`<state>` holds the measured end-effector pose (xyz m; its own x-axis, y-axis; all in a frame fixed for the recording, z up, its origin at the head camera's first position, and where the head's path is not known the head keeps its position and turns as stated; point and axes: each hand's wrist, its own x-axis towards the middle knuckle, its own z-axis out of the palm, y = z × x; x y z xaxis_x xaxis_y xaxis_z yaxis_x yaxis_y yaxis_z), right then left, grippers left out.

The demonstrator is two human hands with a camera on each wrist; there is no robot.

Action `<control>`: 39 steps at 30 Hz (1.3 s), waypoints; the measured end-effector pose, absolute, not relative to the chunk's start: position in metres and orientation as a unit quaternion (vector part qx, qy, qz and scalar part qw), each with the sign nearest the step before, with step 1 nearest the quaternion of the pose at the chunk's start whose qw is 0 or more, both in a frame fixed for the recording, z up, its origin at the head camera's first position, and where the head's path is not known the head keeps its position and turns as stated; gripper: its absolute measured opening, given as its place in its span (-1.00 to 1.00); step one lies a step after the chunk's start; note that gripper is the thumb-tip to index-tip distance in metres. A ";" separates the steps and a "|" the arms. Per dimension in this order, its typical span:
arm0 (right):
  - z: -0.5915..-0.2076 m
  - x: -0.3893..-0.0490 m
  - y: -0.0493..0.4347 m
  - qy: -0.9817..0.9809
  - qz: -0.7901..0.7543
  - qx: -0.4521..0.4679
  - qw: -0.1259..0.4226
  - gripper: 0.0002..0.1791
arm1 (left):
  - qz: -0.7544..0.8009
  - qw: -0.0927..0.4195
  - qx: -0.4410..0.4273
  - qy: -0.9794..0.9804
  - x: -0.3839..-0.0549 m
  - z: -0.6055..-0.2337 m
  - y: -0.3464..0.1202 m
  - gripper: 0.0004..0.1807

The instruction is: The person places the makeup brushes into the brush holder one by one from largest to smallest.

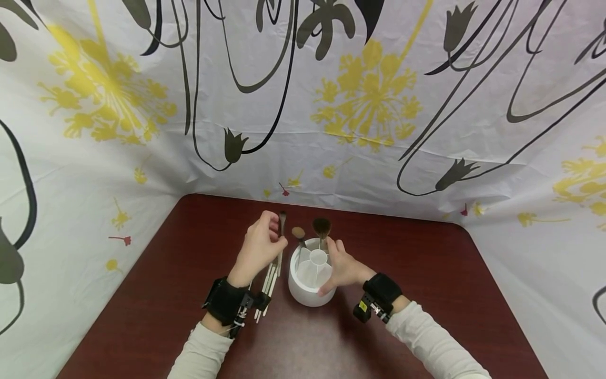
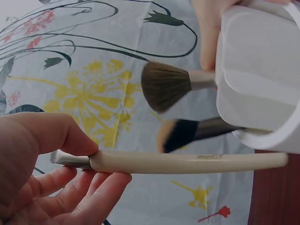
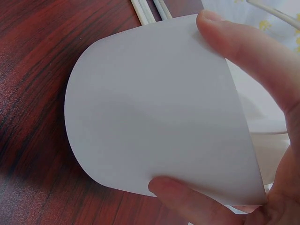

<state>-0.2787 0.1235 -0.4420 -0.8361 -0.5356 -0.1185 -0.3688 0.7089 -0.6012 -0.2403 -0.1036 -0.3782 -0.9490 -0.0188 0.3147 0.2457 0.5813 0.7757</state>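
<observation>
My left hand (image 1: 258, 247) pinches a makeup brush (image 2: 187, 161) near its metal ferrule. The brush has a short, small head and a cream handle, which points away from the fingers in the left wrist view. My right hand (image 1: 347, 267) grips the rim and side of a white round brush holder (image 1: 307, 297) with inner dividers, standing on the table. Two makeup brushes stand in it with bristles up: a wide dark fluffy brush (image 2: 164, 86) and a brush with tan-tipped dark bristles (image 2: 178, 135).
Several pale-handled brushes (image 1: 269, 284) lie on the dark red wooden table (image 1: 208, 226), beside and partly under the left hand. A floral-printed white sheet (image 1: 265, 116) hangs behind the table and along its sides.
</observation>
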 end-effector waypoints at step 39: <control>-0.444 -0.278 0.124 0.916 -0.288 -0.236 0.149 0.49 | -0.499 0.228 -0.114 -0.828 -0.247 -0.400 -0.078 -0.65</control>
